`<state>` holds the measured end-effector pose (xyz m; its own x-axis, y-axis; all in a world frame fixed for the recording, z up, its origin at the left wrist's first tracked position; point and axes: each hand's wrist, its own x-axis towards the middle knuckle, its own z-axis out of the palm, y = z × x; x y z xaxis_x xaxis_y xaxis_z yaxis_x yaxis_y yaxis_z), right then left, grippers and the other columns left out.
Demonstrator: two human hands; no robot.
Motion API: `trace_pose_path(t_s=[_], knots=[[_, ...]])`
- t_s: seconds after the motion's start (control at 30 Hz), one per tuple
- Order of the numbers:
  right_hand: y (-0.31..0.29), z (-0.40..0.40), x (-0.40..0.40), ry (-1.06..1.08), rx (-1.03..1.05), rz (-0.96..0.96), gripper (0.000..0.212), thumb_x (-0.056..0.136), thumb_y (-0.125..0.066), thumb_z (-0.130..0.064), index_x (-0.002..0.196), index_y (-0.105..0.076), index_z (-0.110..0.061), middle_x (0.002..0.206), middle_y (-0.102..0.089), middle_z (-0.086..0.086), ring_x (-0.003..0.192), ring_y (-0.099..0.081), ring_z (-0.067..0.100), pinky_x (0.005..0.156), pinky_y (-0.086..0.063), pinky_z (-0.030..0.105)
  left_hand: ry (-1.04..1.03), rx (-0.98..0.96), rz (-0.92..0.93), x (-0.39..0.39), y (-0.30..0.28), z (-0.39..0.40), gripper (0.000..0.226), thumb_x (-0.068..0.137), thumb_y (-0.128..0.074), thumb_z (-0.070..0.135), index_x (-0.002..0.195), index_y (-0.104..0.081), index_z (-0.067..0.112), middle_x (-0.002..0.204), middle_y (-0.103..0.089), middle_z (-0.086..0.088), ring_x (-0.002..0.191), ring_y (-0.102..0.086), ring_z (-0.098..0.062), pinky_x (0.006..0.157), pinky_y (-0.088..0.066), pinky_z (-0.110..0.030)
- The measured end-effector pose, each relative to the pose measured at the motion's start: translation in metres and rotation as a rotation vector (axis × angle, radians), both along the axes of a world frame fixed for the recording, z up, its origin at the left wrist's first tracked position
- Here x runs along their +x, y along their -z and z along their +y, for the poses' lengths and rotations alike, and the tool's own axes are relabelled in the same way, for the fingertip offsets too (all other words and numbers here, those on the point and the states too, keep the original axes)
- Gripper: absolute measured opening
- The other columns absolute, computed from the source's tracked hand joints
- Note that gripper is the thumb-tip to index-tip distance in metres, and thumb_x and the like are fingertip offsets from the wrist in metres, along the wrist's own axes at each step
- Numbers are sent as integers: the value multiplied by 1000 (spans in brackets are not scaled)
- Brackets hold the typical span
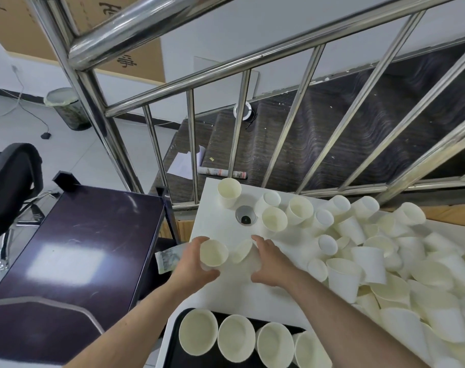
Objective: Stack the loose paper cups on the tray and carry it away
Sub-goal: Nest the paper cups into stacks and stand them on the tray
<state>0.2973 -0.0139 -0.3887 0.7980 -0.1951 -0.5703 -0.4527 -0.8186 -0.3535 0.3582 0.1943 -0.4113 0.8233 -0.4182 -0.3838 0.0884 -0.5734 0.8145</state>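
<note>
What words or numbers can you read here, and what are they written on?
Cardboard box, top left: big dark brush-style characters, cut off and tilted, not readable.
Rolled printed paper on the stairs: print too small to read.
Printed packet by the left hand: too blurred to read.
Paper cups: no writing visible.

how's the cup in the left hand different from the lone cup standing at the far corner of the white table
The cup in the left hand is gripped by the left hand and lifted, mouth tilted toward the camera; the far corner cup stands upright on the white table, untouched. The held cup is close to the tray of stacked cups; the corner cup stands apart, beyond the round cable hole. Both are plain cream paper cups, and both look empty.
</note>
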Motion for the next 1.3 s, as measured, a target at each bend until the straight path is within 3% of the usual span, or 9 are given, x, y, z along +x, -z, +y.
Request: trace_pose_path(t_s=[0.13,0.27,0.37,0.47,0.67,0.83,1.03,1.2,1.3], knots=[[-1,-7,-12,-137,-121,19,99,74,-70,-24,151,-9,-27,137,-32,4,127,-36,24,95,-43,35,96,56,-81,-5,3,-9,76,68,-76,18,131,-34,28,123,-41,9,112,-42,-13,89,-36,-24],[2,3,-11,-171,-109,-73,96,78,-71,-39,152,-11,-24,145,-28,4,133,-33,25,102,-39,38,155,107,-140,-9,3,-11,77,69,-75,19,133,-33,26,123,-39,7,110,-40,-12,89,-33,-22],[6,12,-7,-154,-59,-120,81,84,-66,-42,149,-23,-22,145,-34,2,132,-37,24,101,-39,36,169,115,-161,-11,2,-9,74,70,-73,17,133,-33,24,122,-38,6,109,-39,-11,88,-33,-21],[7,16,-9,-100,-51,-161,68,82,-66,-37,140,-34,-22,135,-44,0,124,-44,23,95,-42,34,148,87,-172,-13,-2,-7,72,69,-73,16,130,-36,23,120,-40,6,112,-43,-15,89,-35,-23],[-10,12,-25,99,51,-241,86,74,-65,-27,148,-22,-30,136,-29,-4,109,-51,18,86,-47,29,116,15,-191,-16,-24,8,78,69,-74,22,135,-32,31,125,-39,12,113,-43,-10,94,-43,-30],[-38,20,-53,194,148,-337,77,77,-70,-32,143,-33,-30,133,-28,-14,114,-47,9,90,-40,21,186,-1,-261,-26,-54,28,76,71,-73,25,133,-30,35,125,-35,14,111,-42,-9,86,-39,-25],[-77,43,-90,60,163,-387,71,75,-69,-31,135,-33,-35,131,-30,-24,113,-47,3,95,-40,20,345,-5,-327,-44,-75,55,74,72,-72,30,133,-29,33,129,-36,16,113,-42,-4,86,-34,-14],[-83,74,-114,-77,107,-291,72,74,-67,-31,136,-29,-34,134,-27,-22,115,-47,9,96,-45,29,465,28,-317,-62,-79,74,75,71,-72,32,133,-31,32,129,-38,16,117,-40,-5,93,-35,-20],[-83,87,-124,-114,93,-248,72,77,-66,-37,138,-29,-32,135,-28,-20,116,-46,10,95,-44,27,498,41,-330,-71,-76,78,76,71,-72,31,135,-31,29,130,-37,14,117,-39,-6,92,-33,-18]])
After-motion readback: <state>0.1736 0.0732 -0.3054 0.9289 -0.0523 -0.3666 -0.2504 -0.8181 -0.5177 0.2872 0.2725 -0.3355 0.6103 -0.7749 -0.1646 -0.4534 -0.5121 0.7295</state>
